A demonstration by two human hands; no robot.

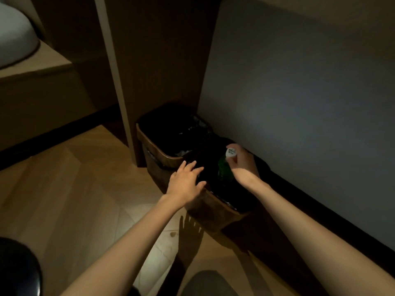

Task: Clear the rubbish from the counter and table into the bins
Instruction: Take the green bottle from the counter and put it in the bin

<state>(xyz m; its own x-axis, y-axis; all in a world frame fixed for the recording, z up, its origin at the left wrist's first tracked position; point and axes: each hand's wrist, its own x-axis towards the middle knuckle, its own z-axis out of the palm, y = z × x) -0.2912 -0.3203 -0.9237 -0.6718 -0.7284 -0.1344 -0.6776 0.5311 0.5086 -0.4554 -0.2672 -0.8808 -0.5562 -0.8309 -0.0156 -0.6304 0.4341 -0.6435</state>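
Note:
Two brown bins lined with black bags stand side by side on the wooden floor against the pale wall. Over the near bin (215, 207) my right hand (242, 162) grips a green bottle with a white cap (227, 165), held at its neck above the dark opening. My left hand (186, 181) hovers over the near bin's left rim with fingers spread and holds nothing. The far bin (154, 146) has some pale crumpled rubbish at its bottom.
A tall wooden panel (119, 82) rises just behind the far bin. A low wooden ledge with a white rounded object (15, 33) sits at the upper left. A black stool or seat edge (19, 268) shows at the lower left.

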